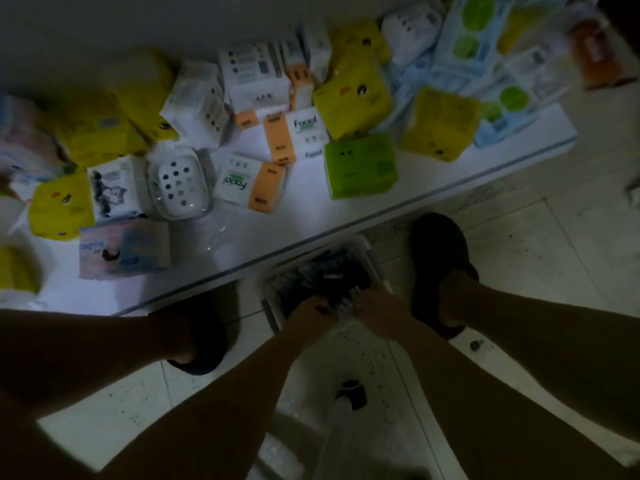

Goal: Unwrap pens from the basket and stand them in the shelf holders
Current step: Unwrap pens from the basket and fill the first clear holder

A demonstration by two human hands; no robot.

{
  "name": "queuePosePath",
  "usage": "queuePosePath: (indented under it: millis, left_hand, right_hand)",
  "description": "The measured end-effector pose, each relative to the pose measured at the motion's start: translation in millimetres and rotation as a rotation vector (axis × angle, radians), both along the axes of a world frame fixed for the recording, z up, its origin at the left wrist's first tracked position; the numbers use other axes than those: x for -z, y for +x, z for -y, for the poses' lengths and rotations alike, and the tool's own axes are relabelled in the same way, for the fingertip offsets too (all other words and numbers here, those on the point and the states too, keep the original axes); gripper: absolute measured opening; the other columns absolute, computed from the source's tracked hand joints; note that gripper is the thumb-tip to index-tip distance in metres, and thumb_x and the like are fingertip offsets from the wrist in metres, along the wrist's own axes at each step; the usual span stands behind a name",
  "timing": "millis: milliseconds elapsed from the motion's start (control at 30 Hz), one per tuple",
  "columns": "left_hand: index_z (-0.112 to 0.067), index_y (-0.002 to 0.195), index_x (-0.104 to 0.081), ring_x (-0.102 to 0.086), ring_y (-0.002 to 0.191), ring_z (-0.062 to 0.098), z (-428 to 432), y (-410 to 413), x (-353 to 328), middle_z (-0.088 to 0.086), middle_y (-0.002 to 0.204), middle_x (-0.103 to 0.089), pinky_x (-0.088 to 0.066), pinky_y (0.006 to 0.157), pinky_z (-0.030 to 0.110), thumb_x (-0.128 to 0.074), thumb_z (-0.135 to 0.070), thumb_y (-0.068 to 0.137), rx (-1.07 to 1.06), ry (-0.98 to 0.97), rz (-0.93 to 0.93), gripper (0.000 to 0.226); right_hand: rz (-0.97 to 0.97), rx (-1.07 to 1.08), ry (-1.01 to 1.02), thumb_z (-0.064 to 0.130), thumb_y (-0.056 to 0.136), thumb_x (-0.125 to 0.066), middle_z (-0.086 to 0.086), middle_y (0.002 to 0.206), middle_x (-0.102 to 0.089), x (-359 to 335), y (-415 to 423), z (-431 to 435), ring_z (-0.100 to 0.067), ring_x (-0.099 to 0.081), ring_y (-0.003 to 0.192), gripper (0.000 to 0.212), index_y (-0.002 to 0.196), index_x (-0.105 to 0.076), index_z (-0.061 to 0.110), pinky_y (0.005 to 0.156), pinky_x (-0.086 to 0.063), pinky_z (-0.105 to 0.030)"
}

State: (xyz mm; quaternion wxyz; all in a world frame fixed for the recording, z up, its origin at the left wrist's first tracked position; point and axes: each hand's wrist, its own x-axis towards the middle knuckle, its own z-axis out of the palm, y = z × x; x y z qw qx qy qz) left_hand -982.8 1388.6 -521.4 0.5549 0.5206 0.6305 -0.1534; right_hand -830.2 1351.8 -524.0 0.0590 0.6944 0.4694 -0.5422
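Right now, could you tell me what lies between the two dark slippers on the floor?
In the head view, the white basket of pens sits between the left slipper and right slipper, with the left hand and right hand reaching into it.

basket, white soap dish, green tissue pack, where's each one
basket (376, 266), head view, on its white right rim
white soap dish (180, 183), head view, on its holed middle
green tissue pack (362, 168), head view, on its top face
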Motion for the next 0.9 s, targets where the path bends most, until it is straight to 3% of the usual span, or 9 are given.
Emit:
queuePosePath:
  millis: [133,200,300,400,467,567,633,767,900]
  left_hand:
    - [-0.016,0.116,-0.059,-0.057,0.113,0.028,-6,22,13,0.008,0.117,-0.060,-0.045,0.097,0.034,-0.060,-0.015,0.091,-0.072,-0.047,0.051,0.026]
    - [-0.022,0.097,-0.060,-0.060,0.091,0.024,-10,32,18,0.007,0.101,-0.061,-0.051,0.080,0.032,-0.058,-0.011,0.092,-0.181,-0.127,0.088,0.012]
    - [-0.017,0.126,-0.056,-0.056,0.077,0.019,-16,41,29,0.020,0.120,-0.058,-0.045,0.053,0.022,-0.059,-0.022,0.093,-0.288,-0.241,0.070,0.034]
    - [-0.011,0.126,-0.055,-0.057,0.099,0.030,-18,42,35,0.016,0.117,-0.059,-0.046,0.071,0.032,-0.059,-0.021,0.092,-0.429,-0.280,0.024,0.036]
    - [-0.008,0.099,-0.060,-0.056,0.082,0.026,-18,41,31,0.014,0.095,-0.058,-0.044,0.070,0.033,-0.054,-0.014,0.095,-0.508,-0.251,0.031,0.010]
    - [-0.016,0.077,-0.053,-0.050,0.067,0.010,-18,30,32,-0.002,0.077,-0.052,-0.045,0.064,0.026,-0.051,-0.009,0.096,-0.462,-0.178,0.042,0.020]
    - [-0.009,0.084,-0.056,-0.052,0.066,0.013,-16,24,26,0.003,0.077,-0.055,-0.047,0.062,0.027,-0.054,-0.006,0.093,-0.417,-0.152,0.017,0.010]
    - [-0.010,0.070,-0.058,-0.055,0.064,0.021,-14,14,16,0.013,0.072,-0.057,-0.050,0.062,0.033,-0.062,-0.008,0.089,-0.248,-0.025,-0.051,0.019]
    - [-0.025,0.073,-0.050,-0.058,0.066,0.012,-13,0,5,-0.001,0.072,-0.058,-0.054,0.066,0.028,-0.064,-0.020,0.090,-0.199,0.088,-0.074,0.022]
  right_hand:
    - [0.051,0.120,0.102,0.025,0.100,-0.049,-0.008,0.105,-0.061,21,-8,1,-0.023,-0.058,0.103,0.029,0.113,-0.063,0.004,0.070,-0.037,-0.017]
    - [0.036,0.196,0.129,0.026,0.096,-0.054,-0.007,0.093,-0.061,35,-10,0,-0.026,-0.059,0.095,0.026,0.098,-0.067,0.003,0.070,-0.042,-0.022]
    - [0.006,0.211,0.094,0.019,0.097,-0.048,-0.015,0.102,-0.064,34,-6,-2,-0.030,-0.059,0.100,0.027,0.100,-0.066,0.000,0.086,-0.048,-0.034]
    - [-0.032,0.172,0.076,0.016,0.099,-0.043,-0.016,0.121,-0.060,31,-2,0,-0.030,-0.054,0.114,0.032,0.121,-0.060,0.002,0.100,-0.039,-0.032]
    - [-0.033,0.147,0.061,0.021,0.099,-0.042,-0.015,0.128,-0.056,37,1,2,-0.030,-0.051,0.121,0.037,0.132,-0.054,0.008,0.109,-0.035,-0.036]
    - [-0.032,0.105,0.063,0.039,0.098,-0.026,-0.014,0.124,-0.060,47,0,6,-0.027,-0.052,0.121,0.053,0.133,-0.055,0.011,0.114,-0.025,-0.029]
    - [-0.040,0.134,0.072,0.045,0.095,-0.019,-0.015,0.126,-0.058,41,-3,5,-0.028,-0.049,0.124,0.064,0.133,-0.053,0.006,0.106,-0.024,-0.019]
    - [-0.046,0.255,0.026,0.024,0.097,-0.042,-0.012,0.138,-0.047,41,-4,2,-0.023,-0.039,0.132,0.048,0.141,-0.043,0.005,0.084,-0.021,-0.002]
    - [-0.052,0.282,0.000,0.035,0.096,-0.046,-0.016,0.121,-0.060,52,-4,2,-0.029,-0.054,0.117,0.046,0.123,-0.058,0.001,0.089,-0.037,-0.019]
